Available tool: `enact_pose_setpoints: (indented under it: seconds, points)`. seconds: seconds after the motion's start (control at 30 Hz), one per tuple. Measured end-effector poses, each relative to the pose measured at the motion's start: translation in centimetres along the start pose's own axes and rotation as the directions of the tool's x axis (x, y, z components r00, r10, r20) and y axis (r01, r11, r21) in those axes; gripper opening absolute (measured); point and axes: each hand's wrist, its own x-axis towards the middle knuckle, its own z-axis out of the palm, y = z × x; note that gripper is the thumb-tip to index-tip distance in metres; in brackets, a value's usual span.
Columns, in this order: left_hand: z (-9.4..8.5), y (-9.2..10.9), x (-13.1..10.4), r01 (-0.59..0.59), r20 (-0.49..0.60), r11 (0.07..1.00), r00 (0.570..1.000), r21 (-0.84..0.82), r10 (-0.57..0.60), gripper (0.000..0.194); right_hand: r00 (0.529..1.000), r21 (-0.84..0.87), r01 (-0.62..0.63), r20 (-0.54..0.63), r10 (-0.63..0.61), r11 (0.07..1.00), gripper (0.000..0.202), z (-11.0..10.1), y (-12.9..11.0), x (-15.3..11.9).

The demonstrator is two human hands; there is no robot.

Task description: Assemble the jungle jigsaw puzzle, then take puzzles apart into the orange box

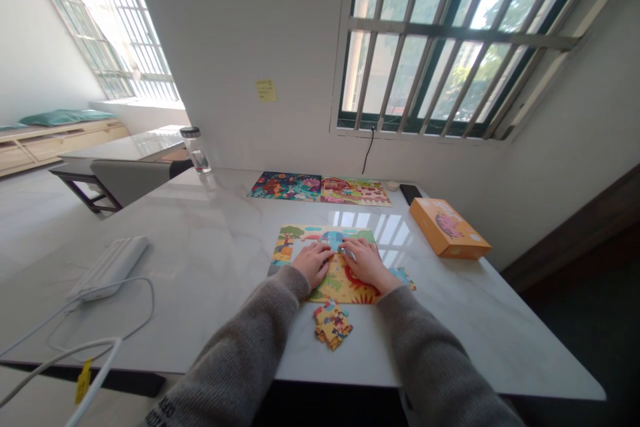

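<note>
Resting on the tabletop puzzle, the left hand and right hand lay slightly apart, apparently steadying it; fingertip grip could not be determined. Loose pieces sat nearby, presumably for easy reach.

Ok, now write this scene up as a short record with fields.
left hand: on the animal puzzle, fingers near its middle; left hand
right hand: on the puzzle, beside the left; right hand
loose pieces: pile on the near side, more pieces at the right
far side of table: two colorful pictures, side by side
right side of table: orange box
</note>
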Motion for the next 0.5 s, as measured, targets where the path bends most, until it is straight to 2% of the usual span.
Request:
enact_pose_setpoints:
  seconds: [0.37, 0.5]
  points:
    - [0.5, -0.5, 0.0, -0.047, 0.016, 0.999, 0.999, -0.001, 0.047, 0.036, 1.000, -0.025, 0.013, -0.002, -0.013, 1.000, 0.025, -0.7, -1.3, -0.4]
    - [0.7, -0.5, -0.1, -0.054, 0.016, 0.998, 0.998, 0.013, 0.054, 0.039, 0.999, -0.091, 0.027, 0.032, -0.024, 0.995, 0.029, -1.1, -1.6, -0.5]
